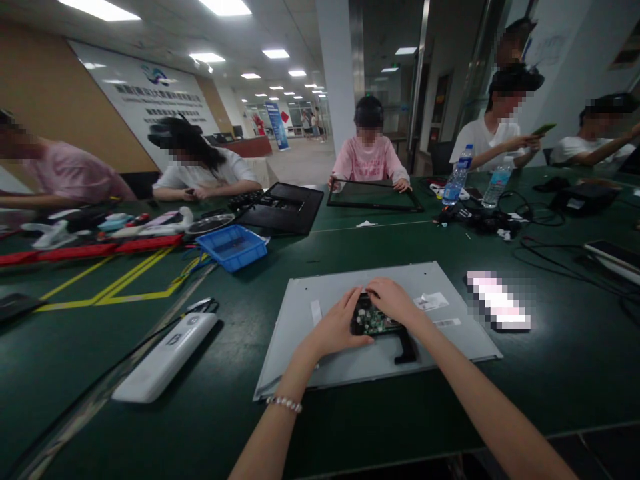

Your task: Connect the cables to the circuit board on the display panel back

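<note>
A green circuit board point(380, 324) in a black plastic frame lies over the middle of a flat grey metal panel point(300, 340). A black arm-like piece point(406, 350) of the frame reaches down toward the panel's near edge. My left hand point(337, 327) is curled around the board's left side, its thumb along the near edge and its fingers at the far corner. Bent over the far edge of the board, the fingers of my right hand point(393, 300) grip beside the left fingertips. Both hands partly cover the board, and their exact contact points are hidden.
A white power bank point(167, 357) with a cable lies left. Right of the panel is a bright-screened phone point(497, 301). Farther off are a blue tray point(233, 247), a black casing point(285, 207) and water bottles point(457, 177). A person across the table holds a black bezel point(375, 207).
</note>
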A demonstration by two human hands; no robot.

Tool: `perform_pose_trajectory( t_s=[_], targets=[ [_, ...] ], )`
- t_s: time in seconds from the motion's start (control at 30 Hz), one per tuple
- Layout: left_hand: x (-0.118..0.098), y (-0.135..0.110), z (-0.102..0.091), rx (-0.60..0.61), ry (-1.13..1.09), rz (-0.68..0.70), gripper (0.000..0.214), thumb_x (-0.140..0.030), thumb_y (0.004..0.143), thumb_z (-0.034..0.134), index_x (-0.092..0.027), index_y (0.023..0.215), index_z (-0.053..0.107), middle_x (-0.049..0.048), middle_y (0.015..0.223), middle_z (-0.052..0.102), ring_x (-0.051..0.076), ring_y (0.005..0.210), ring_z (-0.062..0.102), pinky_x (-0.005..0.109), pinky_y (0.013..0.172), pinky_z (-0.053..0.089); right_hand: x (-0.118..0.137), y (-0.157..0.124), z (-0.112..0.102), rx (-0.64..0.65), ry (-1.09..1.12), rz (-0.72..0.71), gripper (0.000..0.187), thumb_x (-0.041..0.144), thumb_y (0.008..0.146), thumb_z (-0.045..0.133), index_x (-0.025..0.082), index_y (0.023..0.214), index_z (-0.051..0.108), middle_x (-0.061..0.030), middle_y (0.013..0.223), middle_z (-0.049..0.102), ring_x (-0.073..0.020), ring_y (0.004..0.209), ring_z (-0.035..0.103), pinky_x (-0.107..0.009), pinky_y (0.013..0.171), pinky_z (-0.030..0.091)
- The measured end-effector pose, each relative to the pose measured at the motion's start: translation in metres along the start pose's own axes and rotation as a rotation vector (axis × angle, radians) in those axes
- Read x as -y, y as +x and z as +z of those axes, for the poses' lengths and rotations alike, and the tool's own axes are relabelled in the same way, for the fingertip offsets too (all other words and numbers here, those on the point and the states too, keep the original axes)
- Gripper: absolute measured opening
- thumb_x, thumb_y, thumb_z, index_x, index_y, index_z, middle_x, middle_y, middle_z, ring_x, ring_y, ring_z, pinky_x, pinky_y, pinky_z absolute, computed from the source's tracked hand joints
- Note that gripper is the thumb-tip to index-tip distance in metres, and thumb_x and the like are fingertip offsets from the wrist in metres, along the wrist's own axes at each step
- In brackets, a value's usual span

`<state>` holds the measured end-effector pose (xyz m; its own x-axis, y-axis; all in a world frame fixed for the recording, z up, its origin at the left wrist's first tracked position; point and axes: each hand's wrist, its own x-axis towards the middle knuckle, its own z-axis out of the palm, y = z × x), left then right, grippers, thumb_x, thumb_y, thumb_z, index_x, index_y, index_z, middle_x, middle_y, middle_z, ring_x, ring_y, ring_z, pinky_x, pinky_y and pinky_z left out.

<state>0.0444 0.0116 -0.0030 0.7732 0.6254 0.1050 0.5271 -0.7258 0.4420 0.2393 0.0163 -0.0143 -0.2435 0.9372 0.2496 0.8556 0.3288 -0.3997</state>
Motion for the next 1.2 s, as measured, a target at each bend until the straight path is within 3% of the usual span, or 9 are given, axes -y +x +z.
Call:
perform_pose_trajectory(
  t_s=[0.17,0.37,0.57,0.73,0.93,1.2],
  targets=[
    [-0.003,0.000,-0.002,-0.006,-0.012,0.000,0.106,-0.049,0.069,0.068,-0.021,0.146,0.001,0.0117,0.152,0.015,0.031,0.138,0.020,0.044,0.113,0.022,-0.013,-0.007,-0.018,-0.026,0.029,0.001,0.027,0.019,0.087,0.046,0.018,0.105,0.065,-0.0077,0.109,0.066,-0.0184,0.106,0.056,-0.029,0.095,0.038],
    [-0.003,-0.001,-0.002,-0.003,-0.015,-0.027,0.107,-0.051,0.068,0.068,-0.024,0.146,0.001,0.0106,0.152,0.014,0.033,0.136,0.023,0.046,0.110,0.025,-0.067,-0.036,-0.051,-0.023,0.037,0.124,0.027,0.020,0.082,0.051,0.018,0.104,0.067,-0.0080,0.110,0.066,-0.0210,0.105,0.058,-0.035,0.096,0.039],
    [-0.003,-0.001,-0.002,0.016,-0.010,-0.047,0.107,-0.054,0.068,0.067,-0.024,0.147,0.000,0.0107,0.153,0.011,0.033,0.136,0.024,0.046,0.110,0.025,-0.098,-0.068,-0.053,-0.142,0.142,0.238,0.025,0.021,0.082,0.051,0.019,0.101,0.067,-0.0075,0.102,0.067,-0.0188,0.092,0.062,-0.033,0.085,0.046],
    [-0.002,0.001,-0.001,0.007,-0.013,-0.019,0.107,-0.051,0.069,0.068,-0.021,0.146,0.001,0.0116,0.152,0.013,0.031,0.138,0.019,0.043,0.112,0.022,-0.080,-0.053,-0.046,-0.164,0.160,0.139,0.024,0.023,0.084,0.051,0.020,0.102,0.067,-0.0068,0.105,0.067,-0.0190,0.100,0.060,-0.034,0.090,0.044],
    [-0.002,0.004,0.001,0.004,-0.006,-0.009,0.107,-0.050,0.068,0.068,-0.021,0.146,0.001,0.0117,0.152,0.013,0.032,0.138,0.018,0.046,0.112,0.022,-0.041,0.000,-0.035,-0.001,0.083,-0.102,0.024,0.024,0.086,0.053,0.017,0.105,0.066,-0.0081,0.108,0.066,-0.0187,0.104,0.058,-0.031,0.093,0.040],
    [-0.002,0.001,0.000,0.006,-0.016,-0.012,0.109,-0.050,0.067,0.069,-0.021,0.146,-0.001,0.0127,0.152,0.015,0.032,0.138,0.019,0.047,0.112,0.021,-0.026,0.041,-0.002,0.094,0.052,0.034,0.027,0.022,0.076,0.063,0.016,0.102,0.068,-0.0091,0.098,0.068,-0.0193,0.091,0.062,-0.025,0.080,0.043]
  ],
)
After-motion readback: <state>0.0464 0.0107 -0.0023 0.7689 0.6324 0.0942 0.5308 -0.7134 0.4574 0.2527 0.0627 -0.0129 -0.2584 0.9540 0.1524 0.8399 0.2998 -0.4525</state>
